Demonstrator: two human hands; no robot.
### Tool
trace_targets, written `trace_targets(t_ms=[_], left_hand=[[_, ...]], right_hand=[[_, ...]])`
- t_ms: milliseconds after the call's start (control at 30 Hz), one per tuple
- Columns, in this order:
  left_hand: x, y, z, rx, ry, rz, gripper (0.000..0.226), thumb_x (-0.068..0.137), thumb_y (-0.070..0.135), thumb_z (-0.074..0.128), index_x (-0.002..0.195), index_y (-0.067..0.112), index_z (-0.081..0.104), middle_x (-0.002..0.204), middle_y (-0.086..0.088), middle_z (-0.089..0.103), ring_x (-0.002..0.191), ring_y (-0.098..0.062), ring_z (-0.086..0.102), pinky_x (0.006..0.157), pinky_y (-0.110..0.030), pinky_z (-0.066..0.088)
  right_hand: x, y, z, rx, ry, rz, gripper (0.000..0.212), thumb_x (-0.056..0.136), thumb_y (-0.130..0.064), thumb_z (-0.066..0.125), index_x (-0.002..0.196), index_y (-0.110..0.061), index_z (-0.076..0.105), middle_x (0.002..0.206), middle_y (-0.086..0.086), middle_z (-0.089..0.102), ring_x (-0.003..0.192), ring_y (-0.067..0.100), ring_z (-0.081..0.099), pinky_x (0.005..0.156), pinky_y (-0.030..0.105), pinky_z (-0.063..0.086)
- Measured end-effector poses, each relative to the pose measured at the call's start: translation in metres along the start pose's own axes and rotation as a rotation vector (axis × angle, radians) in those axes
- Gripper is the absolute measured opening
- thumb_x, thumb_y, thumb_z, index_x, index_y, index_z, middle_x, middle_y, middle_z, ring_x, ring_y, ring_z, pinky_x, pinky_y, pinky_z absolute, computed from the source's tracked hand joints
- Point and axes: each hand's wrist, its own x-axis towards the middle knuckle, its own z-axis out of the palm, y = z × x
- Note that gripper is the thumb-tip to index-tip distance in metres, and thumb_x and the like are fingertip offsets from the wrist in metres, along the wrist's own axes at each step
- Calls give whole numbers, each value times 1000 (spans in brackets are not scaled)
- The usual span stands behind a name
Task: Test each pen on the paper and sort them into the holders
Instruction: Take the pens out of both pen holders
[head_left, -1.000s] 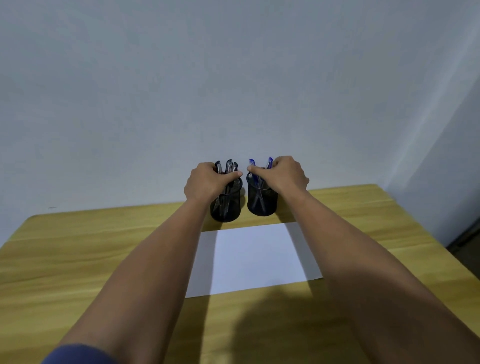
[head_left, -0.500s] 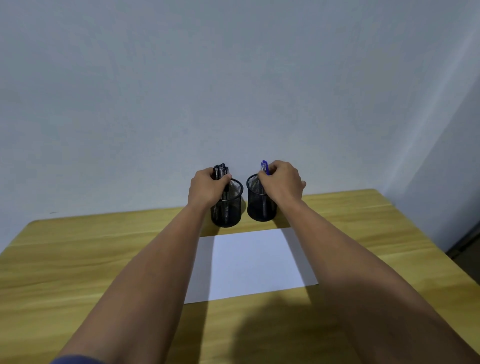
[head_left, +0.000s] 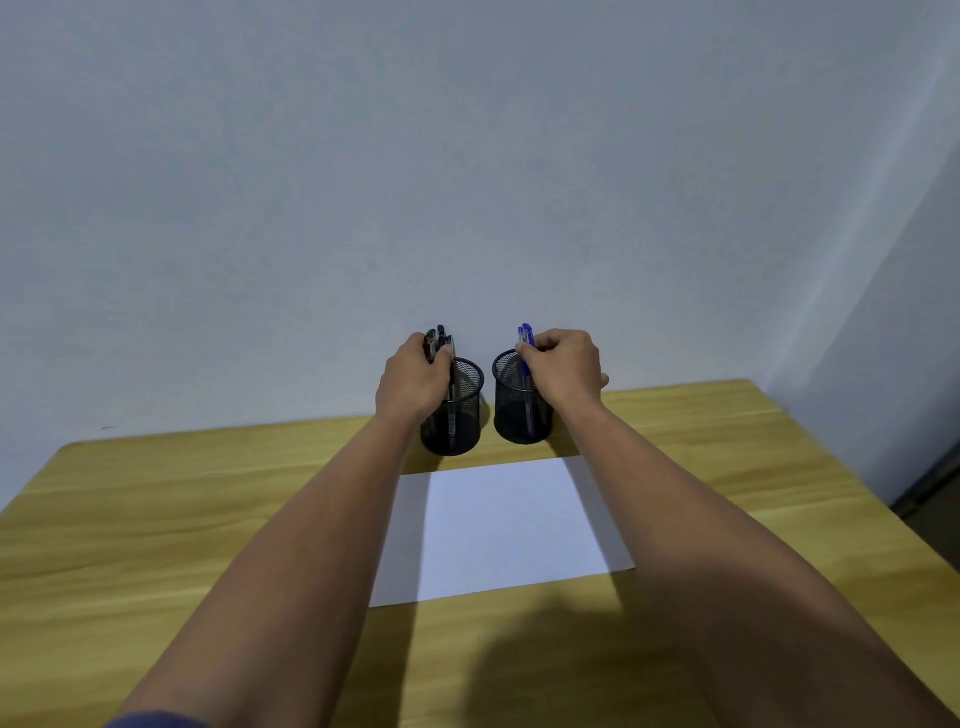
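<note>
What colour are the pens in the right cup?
Blue pens, best seen in the head view.

wall (head_left: 467, 156): plain grey-white | table (head_left: 156, 519): light wood | floor (head_left: 935, 499): dark

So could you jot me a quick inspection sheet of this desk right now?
Surface: wooden table, white paper lying flat in the middle.
Job's things: two black mesh holders at the back, left holder, right holder; black pens in the left, blue pens in the right.
Clutter: nothing seen.
Hands: left hand grips the black pens; right hand grips the blue pens.
Cables: nothing seen.
Surroundings: plain pale wall.
</note>
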Motion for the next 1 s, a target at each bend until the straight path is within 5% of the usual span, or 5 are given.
trace_targets(t_ms=[233, 467, 667, 867, 1000], left_hand=[[4, 3, 5, -19, -5, -19, 26, 93, 45, 65, 90, 20, 63, 93, -2, 70, 95, -29, 65, 85, -42, 54], [1, 7, 8, -82, -10, -64, 32, 100, 39, 54, 111, 10, 62, 112, -9, 68, 107, -31, 61, 88, -40, 49], [-2, 12, 7, -84, 45, -47, 33, 101, 45, 46, 107, 14, 55, 107, -3, 67, 105, -31, 60, 97, -50, 48], [-10, 35, -7, -168, 205, 31, 30, 104, 45, 41, 108, 16, 50, 96, 2, 69, 95, -27, 64, 85, -43, 52], [-16, 64, -30, -243, 264, 88, 30, 104, 47, 40, 107, 19, 49, 86, 5, 70, 85, -21, 67, 75, -38, 52]], right_hand=[[-1, 0, 0, -9, -15, -5, 19, 96, -40, 76, 83, -27, 73, 85, -11, 72, 94, 21, 64, 91, 41, 31], [-4, -6, -3, 70, -6, 9, 15, 93, -40, 78, 83, -30, 75, 84, -14, 73, 94, 16, 64, 91, 40, 30], [-5, -10, -11, 112, 27, -31, 14, 94, -41, 76, 85, -31, 76, 77, -16, 70, 96, 16, 68, 89, 39, 28], [-11, -26, -29, 214, 92, -88, 14, 93, -41, 76, 92, -28, 81, 80, -12, 77, 92, 12, 70, 89, 39, 28], [-16, -51, -48, 420, 84, -153, 6, 89, -33, 84, 86, -28, 81, 79, -11, 79, 88, 12, 76, 96, 41, 53]])
